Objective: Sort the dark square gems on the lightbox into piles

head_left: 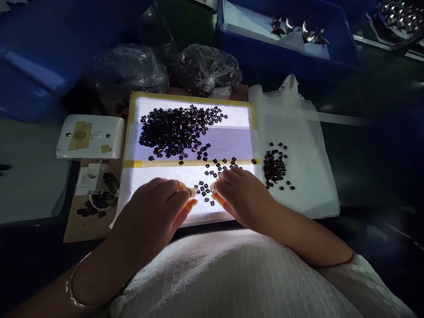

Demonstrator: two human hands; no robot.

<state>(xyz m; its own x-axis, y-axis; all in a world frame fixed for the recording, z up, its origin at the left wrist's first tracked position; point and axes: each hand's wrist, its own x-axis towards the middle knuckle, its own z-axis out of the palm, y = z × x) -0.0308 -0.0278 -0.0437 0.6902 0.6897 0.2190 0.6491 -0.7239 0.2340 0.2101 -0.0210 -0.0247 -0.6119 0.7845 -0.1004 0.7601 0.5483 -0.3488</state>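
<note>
A lit white panel (155, 173) lies before me, framed and crossed by yellow tape. My left hand (162, 201) is over its lower part, fingers and thumb closed near each other; a small dark piece seems to touch the fingertips, but I cannot make out what they grip. Facing it, my right hand (243, 192) has its fingers curled towards the thumb, and whatever they hold is hidden. Both hands wear yellowish finger coverings. Between them lie several small dark square pieces (203, 189) with light marks. A large pile of such pieces (168, 130) covers the panel's upper left.
Right of the panel, a white sheet (298, 132) bears a smaller pile of dark pieces (274, 168). A white wall switch (96, 134) stands at left. Behind are clear plastic bags (208, 66) and a blue bin (285, 48) holding shiny metal parts.
</note>
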